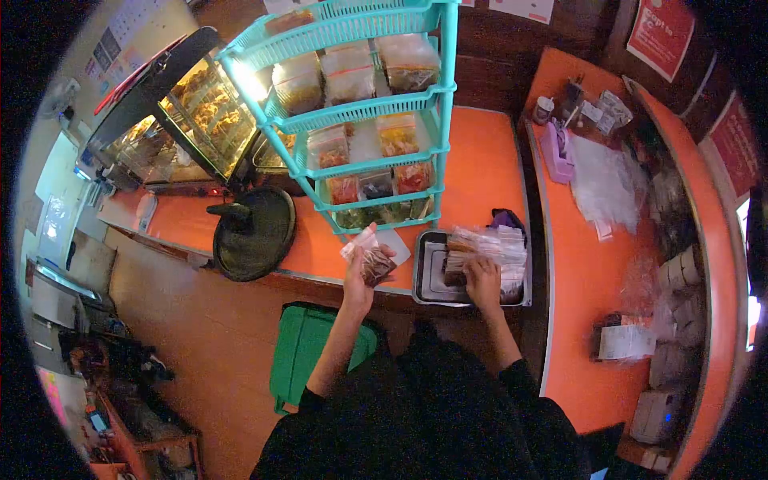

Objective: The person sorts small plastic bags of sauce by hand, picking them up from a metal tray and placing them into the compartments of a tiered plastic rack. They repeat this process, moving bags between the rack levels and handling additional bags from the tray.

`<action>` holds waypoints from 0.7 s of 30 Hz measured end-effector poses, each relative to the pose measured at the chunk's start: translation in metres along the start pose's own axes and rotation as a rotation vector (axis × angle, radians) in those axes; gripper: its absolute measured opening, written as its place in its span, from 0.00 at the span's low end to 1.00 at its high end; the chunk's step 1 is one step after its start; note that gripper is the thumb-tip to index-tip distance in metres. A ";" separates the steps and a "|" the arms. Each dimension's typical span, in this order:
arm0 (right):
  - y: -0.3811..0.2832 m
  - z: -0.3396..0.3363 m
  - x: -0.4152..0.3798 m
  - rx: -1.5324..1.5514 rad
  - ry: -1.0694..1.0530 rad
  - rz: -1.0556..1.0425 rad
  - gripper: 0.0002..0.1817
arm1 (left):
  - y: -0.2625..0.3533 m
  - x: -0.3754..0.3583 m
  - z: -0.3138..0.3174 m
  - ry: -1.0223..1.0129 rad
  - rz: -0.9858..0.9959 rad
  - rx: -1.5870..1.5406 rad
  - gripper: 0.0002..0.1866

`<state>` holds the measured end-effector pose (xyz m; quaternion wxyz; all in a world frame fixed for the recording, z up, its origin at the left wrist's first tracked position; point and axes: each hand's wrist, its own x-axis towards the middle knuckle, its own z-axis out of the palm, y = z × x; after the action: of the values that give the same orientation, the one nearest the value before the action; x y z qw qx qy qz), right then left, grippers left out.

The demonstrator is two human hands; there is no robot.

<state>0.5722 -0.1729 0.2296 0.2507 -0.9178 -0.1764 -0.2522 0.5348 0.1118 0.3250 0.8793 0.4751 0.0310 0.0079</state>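
My left hand (pixel 360 286) is closed around a few small clear zip bags (pixel 373 261) with dark brown contents, held up in front of the turquoise tiered rack (pixel 364 116). To the right, a metal tray (pixel 433 272) on the orange counter holds a stack of similar zip bags (pixel 500 246) standing in rows. My right hand (pixel 483 282) reaches into that tray, its fingers bent and gripping the tops of the bags at the near side. The fingertips are partly hidden among the bags. A white sheet (pixel 394 246) lies behind my left hand.
Bags of food fill the rack's tiers. To the left are a lit glass food warmer (pixel 210 112) and a large dark lid (pixel 260 236). A green bin (pixel 312 340) stands below the counter. The right counter (pixel 584 304) holds plastic bags (pixel 608 188) and a purple box (pixel 558 154).
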 end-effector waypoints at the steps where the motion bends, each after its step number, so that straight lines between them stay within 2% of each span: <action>1: 0.001 -0.001 -0.003 -0.009 -0.036 0.020 0.08 | -0.004 0.001 -0.001 0.006 0.017 -0.001 0.30; 7: 0.007 0.011 -0.008 0.084 -0.044 0.067 0.06 | -0.023 -0.003 -0.005 -0.005 -0.033 -0.028 0.31; 13: 0.010 0.025 -0.019 0.377 0.048 0.269 0.09 | -0.033 0.001 -0.013 -0.002 -0.030 -0.043 0.31; 14: 0.006 0.020 -0.015 0.526 0.036 0.319 0.10 | -0.030 0.001 -0.012 -0.006 -0.013 -0.025 0.31; 15: -0.004 0.009 -0.007 0.674 0.022 0.370 0.11 | -0.028 0.002 -0.012 -0.002 -0.009 -0.026 0.31; 16: -0.013 -0.001 0.002 0.675 0.019 0.367 0.11 | -0.025 0.004 -0.011 -0.003 -0.025 -0.020 0.30; 18: -0.050 -0.033 0.035 0.880 -0.091 0.383 0.10 | -0.021 0.010 -0.009 -0.002 -0.041 -0.013 0.30; 19: -0.067 -0.044 0.048 0.881 -0.092 0.384 0.10 | -0.019 0.013 -0.006 -0.059 -0.055 0.014 0.30; 21: -0.099 -0.061 0.073 0.887 -0.175 0.256 0.09 | -0.012 0.014 0.007 -0.116 -0.071 0.042 0.30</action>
<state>0.5636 -0.1117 0.3523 0.6321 -0.7541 -0.1732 -0.0412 0.5493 0.0996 0.3181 0.8692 0.4917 -0.0033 -0.0514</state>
